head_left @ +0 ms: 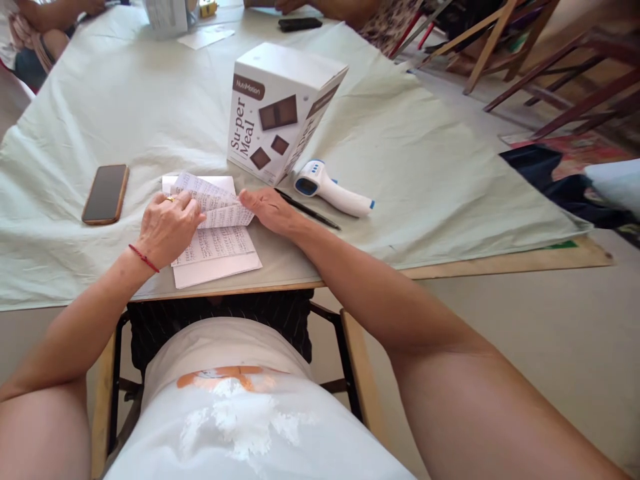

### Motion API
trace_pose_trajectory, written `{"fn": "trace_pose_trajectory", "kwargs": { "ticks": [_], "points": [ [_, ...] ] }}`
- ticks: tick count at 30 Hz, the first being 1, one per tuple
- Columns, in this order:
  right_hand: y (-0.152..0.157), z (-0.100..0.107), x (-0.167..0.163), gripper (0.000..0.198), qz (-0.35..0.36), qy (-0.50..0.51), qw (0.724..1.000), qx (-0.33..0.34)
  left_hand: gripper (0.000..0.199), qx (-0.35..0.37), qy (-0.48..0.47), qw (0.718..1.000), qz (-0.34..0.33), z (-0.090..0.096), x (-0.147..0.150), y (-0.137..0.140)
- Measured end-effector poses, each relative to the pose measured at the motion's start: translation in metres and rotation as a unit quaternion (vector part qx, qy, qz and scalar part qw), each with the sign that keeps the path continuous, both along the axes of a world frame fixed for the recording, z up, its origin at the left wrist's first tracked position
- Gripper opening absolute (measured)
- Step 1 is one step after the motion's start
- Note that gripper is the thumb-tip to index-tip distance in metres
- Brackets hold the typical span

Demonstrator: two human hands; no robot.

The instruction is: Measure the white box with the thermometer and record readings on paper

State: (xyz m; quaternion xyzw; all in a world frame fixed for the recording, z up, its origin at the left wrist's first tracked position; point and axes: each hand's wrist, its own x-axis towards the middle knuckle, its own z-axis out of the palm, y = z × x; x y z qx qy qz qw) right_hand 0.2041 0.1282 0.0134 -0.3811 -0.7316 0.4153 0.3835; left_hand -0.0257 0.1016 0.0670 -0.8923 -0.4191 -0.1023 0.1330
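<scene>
A folded printed sheet point(217, 245), covered in small lines of text or figures, lies over blank white paper point(225, 273) at the table's near edge. My left hand point(173, 223), with a ring and a red string at the wrist, has its fingers curled on the sheet's raised upper fold. At the right edge of that fold, my right hand point(267, 208) pinches the paper between thumb and fingers. A black pen point(313, 212) lies just beyond my right hand, beside a white and blue infrared thermometer point(330, 189).
Behind the papers stands a white "Su-per Meal" box point(270, 113). A smartphone point(106, 193) lies to the left on the pale tablecloth point(165, 100). Across the table are a dark phone point(300, 25), another box point(165, 17) and other people's arms. Wooden chairs point(570, 87) stand at right.
</scene>
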Motion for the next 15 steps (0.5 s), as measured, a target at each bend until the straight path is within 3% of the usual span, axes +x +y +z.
{"fn": "trace_pose_trajectory", "kwargs": {
  "ticks": [3,6,8,10,15],
  "points": [
    [-0.001,-0.001,0.0,0.057,0.013,-0.016,1.0,0.004,0.033,0.033,-0.03,0.999,0.026,0.002,0.0,-0.003],
    [0.001,-0.002,0.0,0.047,-0.008,-0.023,1.0,-0.002,0.039,0.046,-0.024,0.998,-0.035,0.002,-0.006,-0.016],
    [0.002,-0.002,-0.001,0.041,-0.015,-0.022,1.0,-0.007,0.036,0.014,0.02,0.994,-0.105,-0.001,-0.012,-0.023],
    [0.003,-0.002,-0.001,0.037,-0.016,-0.024,1.0,-0.006,0.03,-0.033,0.047,0.989,-0.133,-0.005,-0.02,-0.024],
    [0.005,-0.002,-0.002,0.036,-0.002,-0.033,0.999,0.011,0.033,-0.152,-0.059,0.984,-0.072,-0.012,-0.027,-0.012]
  ]
}}
